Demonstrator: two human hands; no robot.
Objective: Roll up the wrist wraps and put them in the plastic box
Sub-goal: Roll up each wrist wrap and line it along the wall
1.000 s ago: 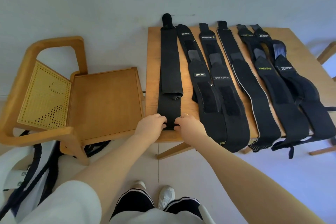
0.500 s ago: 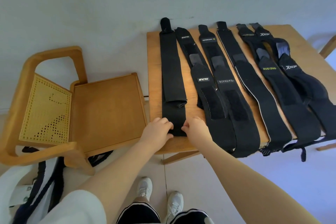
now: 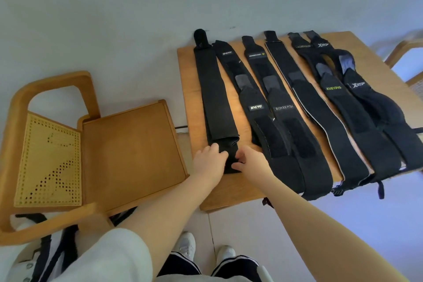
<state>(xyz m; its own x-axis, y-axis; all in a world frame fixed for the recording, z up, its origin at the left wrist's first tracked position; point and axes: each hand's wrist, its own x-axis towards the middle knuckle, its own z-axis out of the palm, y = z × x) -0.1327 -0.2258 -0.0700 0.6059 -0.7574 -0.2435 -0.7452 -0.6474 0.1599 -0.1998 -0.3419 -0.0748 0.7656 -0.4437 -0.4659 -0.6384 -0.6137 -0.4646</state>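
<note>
Pale grey flooring and a plain wall filled the background, with a light wooden chair with a perforated cane back (image 3: 68, 155) standing at the left, its seat just beside a small light wooden table (image 3: 231, 192). Under the chair lay a white bag with dark straps (image 3: 34, 256), cut off by the frame's lower edge.

Six long black fabric wrist wraps lay side by side lengthwise on the table. The leftmost plain black wrist wrap (image 3: 211, 98) had its near end turned over into the beginning of a roll. The left hand (image 3: 209, 163), reaching forward from a white short sleeve (image 3: 98, 261), had its fingers curled over that rolled end, gripping it from the left. The right hand (image 3: 250, 163), on a bare outstretched forearm, pinched the same end from the right, thumb and fingertips bent against the fabric. The roll itself was mostly hidden between the two hands.

Further right lay the other black branded wrist wraps (image 3: 295, 135), their near ends hanging over the table's front edge; several labels were too small to read. At the far right a second wooden chair (image 3: 405, 52) was cut off.
</note>
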